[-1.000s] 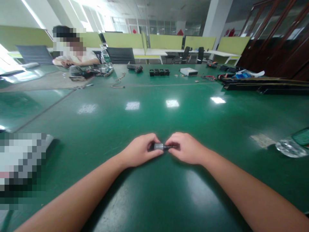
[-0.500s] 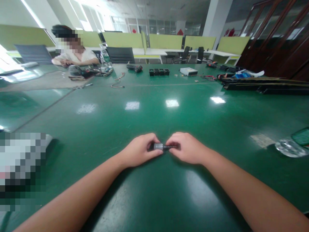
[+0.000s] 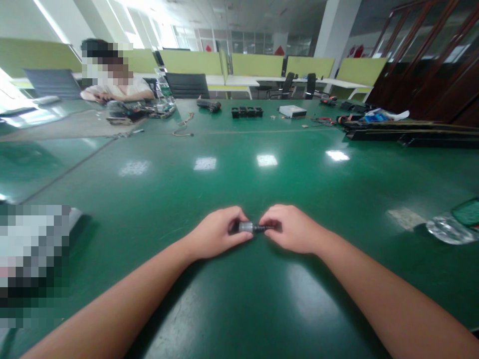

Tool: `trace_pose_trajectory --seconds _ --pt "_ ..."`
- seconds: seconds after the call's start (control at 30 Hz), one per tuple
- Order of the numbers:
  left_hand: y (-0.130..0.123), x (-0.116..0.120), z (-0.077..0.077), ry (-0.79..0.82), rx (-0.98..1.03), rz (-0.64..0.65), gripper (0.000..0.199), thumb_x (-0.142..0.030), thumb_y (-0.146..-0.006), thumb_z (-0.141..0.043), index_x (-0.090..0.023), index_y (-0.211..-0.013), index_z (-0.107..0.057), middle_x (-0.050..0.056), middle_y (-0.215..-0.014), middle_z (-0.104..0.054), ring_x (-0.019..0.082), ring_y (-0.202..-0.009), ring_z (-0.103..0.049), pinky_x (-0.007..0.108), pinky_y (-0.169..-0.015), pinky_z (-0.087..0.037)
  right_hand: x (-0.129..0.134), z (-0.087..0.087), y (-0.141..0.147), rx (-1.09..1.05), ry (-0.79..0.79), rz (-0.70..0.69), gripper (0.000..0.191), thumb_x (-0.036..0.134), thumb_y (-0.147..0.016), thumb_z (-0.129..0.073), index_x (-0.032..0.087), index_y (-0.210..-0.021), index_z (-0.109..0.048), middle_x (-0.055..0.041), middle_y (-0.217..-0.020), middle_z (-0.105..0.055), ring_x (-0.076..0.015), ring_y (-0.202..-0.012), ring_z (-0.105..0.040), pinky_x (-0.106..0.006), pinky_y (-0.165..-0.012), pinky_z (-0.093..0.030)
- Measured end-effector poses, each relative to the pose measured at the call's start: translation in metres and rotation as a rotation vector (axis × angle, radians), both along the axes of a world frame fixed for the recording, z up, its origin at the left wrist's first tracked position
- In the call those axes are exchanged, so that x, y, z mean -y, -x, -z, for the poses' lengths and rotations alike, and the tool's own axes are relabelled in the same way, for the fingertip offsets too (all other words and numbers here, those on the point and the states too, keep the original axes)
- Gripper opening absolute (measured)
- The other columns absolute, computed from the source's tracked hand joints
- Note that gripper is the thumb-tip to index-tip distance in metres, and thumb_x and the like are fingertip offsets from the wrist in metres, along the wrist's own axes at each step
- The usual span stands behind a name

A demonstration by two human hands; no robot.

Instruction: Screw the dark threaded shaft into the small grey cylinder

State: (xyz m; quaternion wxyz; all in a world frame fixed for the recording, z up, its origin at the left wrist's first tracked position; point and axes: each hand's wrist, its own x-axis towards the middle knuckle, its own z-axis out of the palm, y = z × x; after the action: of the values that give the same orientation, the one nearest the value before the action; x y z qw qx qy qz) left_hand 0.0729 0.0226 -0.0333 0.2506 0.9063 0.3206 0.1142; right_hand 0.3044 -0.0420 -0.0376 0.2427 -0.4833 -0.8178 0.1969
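A small silver cylinder (image 3: 246,227), which looks like a little motor with a dark ribbed shaft (image 3: 260,228), lies crosswise just above the green table (image 3: 239,299). My left hand (image 3: 219,232) is closed on the cylinder, its thumb along the near side and a finger on the far side. At the shaft's right end, my right hand (image 3: 290,228) pinches with thumb and fingertips. The tip of the shaft is partly hidden by those fingers. Whether the cylinder touches the tabletop I cannot tell.
To the left stands a pale blurred box (image 3: 33,244). A clear bottle (image 3: 451,227) lies at the right edge. Black strips (image 3: 407,132), a black block (image 3: 247,112) and a flat silver box (image 3: 292,111) are farther back. Another person (image 3: 119,85) sits across the table.
My right hand has shifted slightly to the right along the shaft, so a little more of it shows between my hands. My left hand and the cylinder have stayed put.
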Motion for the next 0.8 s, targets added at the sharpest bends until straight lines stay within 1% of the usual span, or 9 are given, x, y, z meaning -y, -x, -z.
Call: trace_pose_trajectory --seconds 0.37,0.6,0.8 --pt "0.0001 0.0003 0.0002 -0.005 0.019 -0.004 0.030 -0.048 -0.086 -0.063 -0.019 -0.094 -0.063 0.000 -0.077 -0.061 0.015 -0.068 -0.054 0.024 -0.060 -0.037 -0.0008 -0.0003 -0.0015 0.011 0.002 0.005 0.016 0.010 -0.080 -0.064 0.018 -0.090 -0.072 -0.0035 -0.084 -0.068 -0.0156 -0.079 -0.058 -0.027 -0.072 -0.043" --pt "-0.0007 0.0005 -0.0011 -0.002 0.007 0.000 0.029 -0.047 -0.086 -0.064 -0.019 -0.095 -0.063 0.000 -0.079 -0.062 0.015 -0.069 -0.054 0.025 -0.061 -0.037 -0.0005 0.0013 -0.0010 0.008 0.004 0.015 0.009 0.018 -0.081 -0.069 0.019 -0.090 -0.072 -0.0030 -0.084 -0.067 -0.0155 -0.079 -0.058 -0.027 -0.072 -0.042" --pt "-0.0009 0.0011 -0.0015 0.003 0.018 -0.007 0.029 -0.048 -0.085 -0.064 -0.019 -0.093 -0.063 0.000 -0.079 -0.062 0.016 -0.069 -0.055 0.025 -0.060 -0.037 -0.0016 0.0016 -0.0009 0.019 0.004 0.021 0.008 0.017 -0.081 -0.069 0.019 -0.088 -0.072 -0.0031 -0.083 -0.067 -0.0157 -0.079 -0.057 -0.028 -0.072 -0.042"
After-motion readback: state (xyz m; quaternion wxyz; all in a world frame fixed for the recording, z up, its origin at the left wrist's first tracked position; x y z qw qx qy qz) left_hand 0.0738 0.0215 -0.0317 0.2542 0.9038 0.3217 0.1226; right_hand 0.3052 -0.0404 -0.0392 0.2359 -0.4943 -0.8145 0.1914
